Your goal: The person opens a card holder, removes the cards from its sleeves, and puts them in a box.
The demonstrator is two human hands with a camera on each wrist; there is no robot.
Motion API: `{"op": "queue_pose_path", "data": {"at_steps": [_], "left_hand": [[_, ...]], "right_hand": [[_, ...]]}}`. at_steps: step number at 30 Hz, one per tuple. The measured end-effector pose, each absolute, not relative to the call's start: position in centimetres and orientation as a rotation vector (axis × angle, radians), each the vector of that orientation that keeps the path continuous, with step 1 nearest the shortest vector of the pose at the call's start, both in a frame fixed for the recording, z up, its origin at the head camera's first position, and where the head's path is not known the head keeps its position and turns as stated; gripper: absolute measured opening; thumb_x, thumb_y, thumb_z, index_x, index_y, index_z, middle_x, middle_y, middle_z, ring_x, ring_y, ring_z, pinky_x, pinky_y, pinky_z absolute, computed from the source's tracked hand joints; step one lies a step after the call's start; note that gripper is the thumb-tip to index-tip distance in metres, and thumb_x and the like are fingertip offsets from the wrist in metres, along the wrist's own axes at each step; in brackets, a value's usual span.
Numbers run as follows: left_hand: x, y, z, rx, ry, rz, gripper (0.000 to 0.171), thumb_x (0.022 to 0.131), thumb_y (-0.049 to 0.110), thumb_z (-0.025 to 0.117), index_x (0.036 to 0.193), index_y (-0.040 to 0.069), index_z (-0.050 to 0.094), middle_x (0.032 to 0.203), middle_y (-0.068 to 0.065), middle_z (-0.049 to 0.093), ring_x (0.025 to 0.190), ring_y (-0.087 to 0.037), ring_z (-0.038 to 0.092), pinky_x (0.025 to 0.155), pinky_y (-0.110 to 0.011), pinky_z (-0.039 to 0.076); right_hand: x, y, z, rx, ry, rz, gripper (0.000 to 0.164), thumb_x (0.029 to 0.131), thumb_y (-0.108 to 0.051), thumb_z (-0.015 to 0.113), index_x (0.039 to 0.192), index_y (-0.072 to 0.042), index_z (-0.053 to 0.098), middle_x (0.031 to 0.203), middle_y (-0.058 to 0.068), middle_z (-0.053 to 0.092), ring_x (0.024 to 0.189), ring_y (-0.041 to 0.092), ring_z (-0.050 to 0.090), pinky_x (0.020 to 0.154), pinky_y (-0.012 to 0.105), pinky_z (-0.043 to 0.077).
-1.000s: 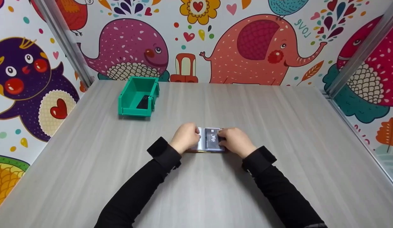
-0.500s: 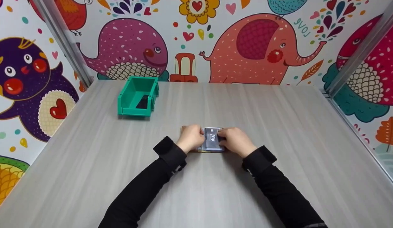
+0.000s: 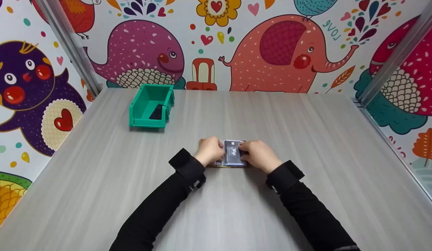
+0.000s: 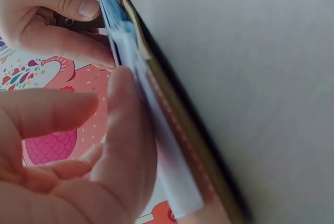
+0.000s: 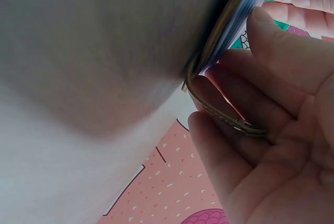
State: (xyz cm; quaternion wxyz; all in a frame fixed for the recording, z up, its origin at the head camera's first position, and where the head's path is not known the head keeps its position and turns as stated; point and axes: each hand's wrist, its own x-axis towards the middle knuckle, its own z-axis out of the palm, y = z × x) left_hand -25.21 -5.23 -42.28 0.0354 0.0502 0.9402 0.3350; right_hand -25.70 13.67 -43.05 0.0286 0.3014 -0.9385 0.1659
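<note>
A brown-edged card holder [image 3: 225, 166] with clear plastic sleeves [image 4: 175, 177] lies opened out on the table. A dark card marked "Vip" [image 3: 233, 153] shows in its right half. My left hand [image 3: 209, 150] is at the left half; in the left wrist view, one extended digit presses along the sleeves while another stands apart from it. My right hand [image 3: 259, 155] grips the right edge, thumb on the sleeve side. The holder's narrow strap [image 5: 219, 113] curves between its fingers in the right wrist view. The left half is mostly hidden beneath the left hand.
A green open-front bin [image 3: 148, 123] stands at the back left of the wood-grain table [image 3: 306, 139], with a black item [image 3: 156, 112] inside. Cartoon-printed panels [image 3: 209, 42] and metal posts [image 3: 393, 59] bound the table at the back and sides.
My left hand has moved right across the left half of the card holder, up to the card's edge, and has stayed there since. My right hand has kept its hold.
</note>
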Motion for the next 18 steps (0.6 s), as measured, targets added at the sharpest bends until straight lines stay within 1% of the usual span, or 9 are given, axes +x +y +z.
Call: {"op": "queue_pose_path", "data": {"at_steps": [1, 2, 4, 6, 10, 13, 16, 18], "left_hand": [[-25.22, -5.19, -42.28, 0.132, 2.857, 1.072, 0.011, 0.078, -0.002, 0.064, 0.087, 0.0, 0.068, 0.079, -0.008, 0.07, 0.073, -0.019, 0.069, 0.089, -0.029, 0.046], [-25.26, -5.15, -42.3, 0.109, 2.824, 1.117, 0.01, 0.078, -0.003, 0.063, 0.088, -0.001, 0.067, 0.078, -0.008, 0.069, 0.069, -0.018, 0.07, 0.084, -0.026, 0.05], [-25.38, -5.09, -42.32, 0.06, 2.76, 1.194, 0.01, 0.079, -0.005, 0.061, 0.088, -0.003, 0.066, 0.075, -0.008, 0.068, 0.061, -0.015, 0.069, 0.064, -0.018, 0.053], [-25.52, -5.05, -42.36, 0.015, 2.691, 1.277, 0.011, 0.08, -0.007, 0.06, 0.09, -0.006, 0.065, 0.074, -0.009, 0.066, 0.056, -0.014, 0.067, 0.051, -0.019, 0.052], [-25.8, -5.0, -42.58, -0.022, 2.655, 1.315, 0.015, 0.081, -0.008, 0.059, 0.094, -0.008, 0.067, 0.077, -0.011, 0.068, 0.053, -0.011, 0.064, 0.05, -0.018, 0.052], [-25.92, -4.9, -42.75, -0.019, 2.649, 1.323, 0.014, 0.081, -0.008, 0.058, 0.092, -0.008, 0.067, 0.079, -0.012, 0.067, 0.053, -0.011, 0.064, 0.05, -0.019, 0.052], [-25.99, -4.77, -42.84, 0.006, 2.691, 1.273, 0.008, 0.08, -0.006, 0.059, 0.08, -0.001, 0.065, 0.076, -0.009, 0.065, 0.056, -0.013, 0.063, 0.051, -0.02, 0.052], [-26.02, -4.68, -42.87, 0.021, 2.725, 1.226, 0.013, 0.079, -0.004, 0.059, 0.07, 0.005, 0.059, 0.073, -0.007, 0.062, 0.058, -0.015, 0.063, 0.051, -0.02, 0.052]], "right_hand": [[-25.7, 13.68, -43.06, 0.929, -2.896, 0.512, 0.032, 0.08, -0.003, 0.078, 0.111, 0.002, 0.073, 0.115, 0.016, 0.07, 0.107, 0.034, 0.065, 0.091, 0.046, 0.05], [-25.71, 13.68, -43.08, 0.929, -2.897, 0.512, 0.031, 0.08, -0.003, 0.078, 0.11, 0.002, 0.073, 0.115, 0.016, 0.07, 0.107, 0.034, 0.065, 0.091, 0.046, 0.05], [-25.71, 13.7, -43.1, 0.928, -2.895, 0.511, 0.031, 0.08, -0.003, 0.078, 0.11, 0.002, 0.073, 0.115, 0.015, 0.07, 0.106, 0.034, 0.065, 0.091, 0.046, 0.05], [-25.7, 13.72, -43.09, 0.931, -2.893, 0.506, 0.032, 0.08, -0.004, 0.078, 0.11, 0.002, 0.073, 0.115, 0.015, 0.07, 0.106, 0.034, 0.065, 0.091, 0.046, 0.05], [-25.68, 13.73, -43.1, 0.939, -2.886, 0.508, 0.033, 0.079, -0.004, 0.079, 0.111, 0.002, 0.073, 0.115, 0.016, 0.07, 0.106, 0.035, 0.065, 0.091, 0.047, 0.05], [-25.69, 13.76, -43.15, 0.947, -2.88, 0.511, 0.033, 0.078, -0.003, 0.079, 0.111, 0.002, 0.073, 0.115, 0.016, 0.07, 0.105, 0.036, 0.065, 0.092, 0.047, 0.05], [-25.69, 13.81, -43.19, 0.958, -2.876, 0.52, 0.033, 0.078, -0.004, 0.079, 0.111, 0.002, 0.073, 0.115, 0.017, 0.07, 0.104, 0.037, 0.065, 0.092, 0.047, 0.05], [-25.67, 13.83, -43.18, 0.959, -2.875, 0.524, 0.034, 0.078, -0.004, 0.079, 0.111, 0.002, 0.073, 0.114, 0.017, 0.07, 0.103, 0.038, 0.066, 0.091, 0.048, 0.05]]}}
